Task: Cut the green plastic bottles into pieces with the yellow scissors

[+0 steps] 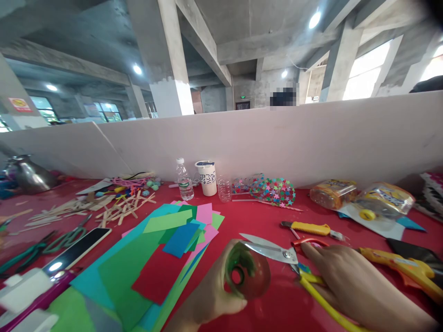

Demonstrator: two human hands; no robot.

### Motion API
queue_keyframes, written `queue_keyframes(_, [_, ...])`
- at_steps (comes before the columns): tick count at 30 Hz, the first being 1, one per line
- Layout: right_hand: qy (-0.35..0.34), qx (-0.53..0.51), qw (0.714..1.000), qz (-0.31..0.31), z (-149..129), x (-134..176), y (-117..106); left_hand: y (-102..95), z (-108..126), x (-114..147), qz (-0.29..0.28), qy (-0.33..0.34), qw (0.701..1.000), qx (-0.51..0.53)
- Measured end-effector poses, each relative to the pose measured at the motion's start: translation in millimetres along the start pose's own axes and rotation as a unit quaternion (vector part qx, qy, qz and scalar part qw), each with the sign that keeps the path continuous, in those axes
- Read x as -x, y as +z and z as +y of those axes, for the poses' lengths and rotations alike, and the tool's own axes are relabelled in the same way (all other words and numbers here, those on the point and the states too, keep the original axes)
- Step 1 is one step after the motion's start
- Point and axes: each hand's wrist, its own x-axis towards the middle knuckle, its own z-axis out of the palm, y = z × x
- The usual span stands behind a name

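My left hand [221, 288] is wrapped round a clear, cut-off plastic bottle piece [260, 276]. Its open end faces me, and green shows inside. My right hand [341, 279] grips a pair of scissors [272, 249] with red and yellow handles. The blades point left and are slightly apart, at the upper rim of the bottle piece; whether they touch it I cannot tell. Just left of my left hand lies a pile of coloured paper [128, 272]. Beyond my right hand is a yellow utility knife [309, 228].
A yellow glue gun [398, 263] lies at right, near two crumpled plastic bottles [384, 203]. Along the white partition [242, 143] stand a water bottle [184, 182] and a cup [207, 180]. Wooden sticks [124, 207], a phone [81, 249] and a metal jug [29, 175] are at left.
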Motion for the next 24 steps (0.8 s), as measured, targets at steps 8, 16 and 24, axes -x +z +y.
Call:
queue_keyframes(8, [0.004,0.024,1.000,-0.005,4,1,6,-4.0,-3,0,-0.048,-0.013,0.998,0.044])
queue_keyframes(16, [-0.005,0.038,0.999,-0.006,10,2,11,-15.1,-13,4,-0.094,-0.059,0.990,0.086])
queue_keyframes(24, [0.007,0.025,1.000,-0.014,9,2,18,-16.6,-4,2,-0.096,-0.125,0.961,0.228])
